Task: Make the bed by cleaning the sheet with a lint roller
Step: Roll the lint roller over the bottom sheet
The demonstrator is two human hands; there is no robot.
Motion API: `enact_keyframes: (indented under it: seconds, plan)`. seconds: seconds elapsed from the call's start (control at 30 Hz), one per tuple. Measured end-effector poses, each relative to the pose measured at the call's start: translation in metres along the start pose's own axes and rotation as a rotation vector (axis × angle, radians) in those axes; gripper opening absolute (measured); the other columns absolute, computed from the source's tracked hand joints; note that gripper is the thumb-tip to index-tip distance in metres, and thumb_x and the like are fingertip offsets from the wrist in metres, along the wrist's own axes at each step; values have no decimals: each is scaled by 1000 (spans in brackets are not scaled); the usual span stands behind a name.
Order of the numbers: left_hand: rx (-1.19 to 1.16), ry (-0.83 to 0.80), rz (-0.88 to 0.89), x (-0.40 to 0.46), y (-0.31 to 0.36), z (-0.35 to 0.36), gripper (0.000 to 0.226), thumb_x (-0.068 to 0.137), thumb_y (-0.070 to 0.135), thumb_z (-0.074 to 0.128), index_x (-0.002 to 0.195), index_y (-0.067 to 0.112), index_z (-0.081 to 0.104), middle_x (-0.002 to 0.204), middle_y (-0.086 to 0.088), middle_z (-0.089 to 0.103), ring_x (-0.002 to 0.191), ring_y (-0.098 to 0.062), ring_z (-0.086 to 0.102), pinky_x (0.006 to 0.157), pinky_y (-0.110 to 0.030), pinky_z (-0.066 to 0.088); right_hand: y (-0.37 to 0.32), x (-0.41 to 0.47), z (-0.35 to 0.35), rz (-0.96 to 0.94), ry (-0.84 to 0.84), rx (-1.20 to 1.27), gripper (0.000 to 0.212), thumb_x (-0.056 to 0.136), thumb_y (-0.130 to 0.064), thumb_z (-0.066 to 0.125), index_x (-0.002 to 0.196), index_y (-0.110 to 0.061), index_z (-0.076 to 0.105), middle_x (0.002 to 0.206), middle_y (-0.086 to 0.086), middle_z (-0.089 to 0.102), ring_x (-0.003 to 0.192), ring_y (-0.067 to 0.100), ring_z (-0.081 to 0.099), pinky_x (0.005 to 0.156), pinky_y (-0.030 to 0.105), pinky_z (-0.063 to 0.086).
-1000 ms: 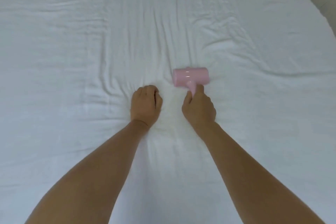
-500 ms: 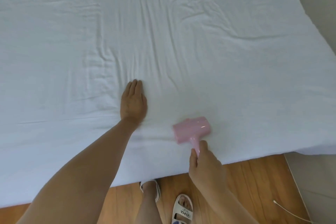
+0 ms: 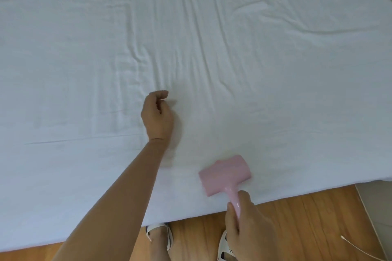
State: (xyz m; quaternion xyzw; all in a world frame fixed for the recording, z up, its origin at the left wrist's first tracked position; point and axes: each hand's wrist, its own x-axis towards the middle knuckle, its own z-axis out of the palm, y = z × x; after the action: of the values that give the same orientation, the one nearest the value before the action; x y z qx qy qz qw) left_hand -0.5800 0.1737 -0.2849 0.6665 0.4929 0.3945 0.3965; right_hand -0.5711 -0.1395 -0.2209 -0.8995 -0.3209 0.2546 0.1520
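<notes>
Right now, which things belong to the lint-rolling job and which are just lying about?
Job:
lint roller, gripped by the right hand
sheet
left hand, fingers curled, above the sheet

Lying about:
white cable on the wood floor
sandals

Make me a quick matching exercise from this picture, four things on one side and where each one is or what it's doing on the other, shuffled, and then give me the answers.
Column one:
1. lint roller
2. left hand
3. right hand
4. white cable

Column two:
A. lies on the wooden floor at the lower right
B. over the middle of the sheet, fingers curled, nothing in it
C. grips a pink handle
D. pink head near the sheet's near edge

Pairs: 1-D, 2-B, 3-C, 4-A
</notes>
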Motion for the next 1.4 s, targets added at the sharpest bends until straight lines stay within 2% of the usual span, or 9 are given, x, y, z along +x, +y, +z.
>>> enact_keyframes:
  seconds: [0.13, 0.23, 0.33, 0.53, 0.77, 0.87, 1.07, 1.2, 1.4]
  plan:
    - [346, -56, 187, 72, -25, -47, 27, 88, 2, 48, 105, 9, 69, 101, -7, 68, 96, -28, 60, 85, -38, 50, -37, 64, 9, -57, 55, -24, 16, 100, -37, 48, 115, -34, 42, 61, -14, 45, 53, 9, 55, 54, 31, 49]
    - [611, -144, 363, 116, -60, -71, 16, 91, 10, 51, 97, 8, 66, 90, -14, 64, 84, -38, 56, 74, -46, 47, -86, 139, -3, -114, 131, -67, 20, 100, -36, 44, 118, -26, 44, 65, -8, 48, 67, 29, 63, 60, 36, 48]
    - [580, -143, 450, 123, -82, -79, 18, 88, 13, 51, 95, 9, 67, 91, -13, 62, 82, -36, 56, 76, -46, 47, -146, 233, -8, -101, 138, -110, 33, 101, -34, 43, 131, -19, 43, 69, -2, 47, 72, 35, 59, 63, 36, 41]
    - [491, -119, 381, 123, -91, -69, 19, 85, 13, 52, 94, 11, 69, 92, -8, 63, 82, -31, 57, 76, -44, 47, -250, 399, -16, -61, 146, -91, 41, 103, -34, 39, 138, -13, 39, 92, 6, 51, 96, 38, 62, 73, 37, 40]
    - [490, -177, 363, 125, -100, -66, 23, 87, 16, 47, 96, 11, 68, 95, -6, 65, 83, -28, 57, 76, -40, 44, -318, 496, -29, -3, 115, -101, 43, 103, -35, 39, 141, -15, 37, 107, 6, 54, 103, 32, 63, 73, 36, 41]
    - [493, -179, 364, 124, -105, -64, 24, 86, 16, 46, 96, 11, 67, 96, -6, 65, 83, -28, 57, 78, -39, 42, -339, 507, -29, -41, 208, -93, 39, 104, -34, 40, 137, -12, 42, 114, 9, 59, 108, 33, 61, 74, 36, 40]
    - [486, -181, 373, 125, -108, -63, 24, 86, 15, 46, 97, 10, 67, 96, -7, 65, 83, -27, 56, 80, -39, 42, -335, 470, -1, -126, 125, -64, 40, 103, -37, 38, 140, -21, 39, 75, -7, 44, 80, 27, 53, 69, 34, 38]
    - [485, -188, 365, 124, -109, -63, 24, 86, 15, 46, 98, 10, 66, 97, -6, 65, 84, -29, 57, 79, -41, 45, -303, 410, -14, -65, 102, -170, 41, 102, -38, 40, 140, -23, 39, 81, -1, 45, 80, 29, 48, 73, 35, 37]
    - [485, -176, 385, 125, -103, -68, 22, 85, 15, 48, 98, 11, 66, 96, -7, 64, 84, -30, 56, 80, -42, 46, -237, 283, 0, 34, 65, -197, 36, 102, -34, 40, 136, -22, 38, 69, -5, 44, 64, 24, 46, 64, 35, 37]
